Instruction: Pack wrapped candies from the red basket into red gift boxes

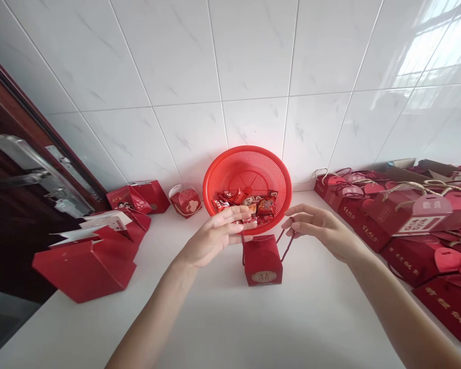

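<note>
As a red plastic basket (247, 152) of wrapped snacks (267, 206) stands at center frame, a person's left hand (211, 237), fingers extended, meets the left cord (243, 250), its grip impossible to tell, while the right hand (325, 230) pinches the right cord (288, 249). Just below the basket sits a red box (263, 261), likely light and stiff-walled but easily dented; its soft, thin cords should offer the surest hold, gathered at their tops.

The small red gabled cardboard box (262, 259) bore a pale-gold oval emblem (264, 277); the round orange-red plastic basket (248, 148) was mesh-patterned; white wall tiles (184, 51) carried grey veins.
</note>
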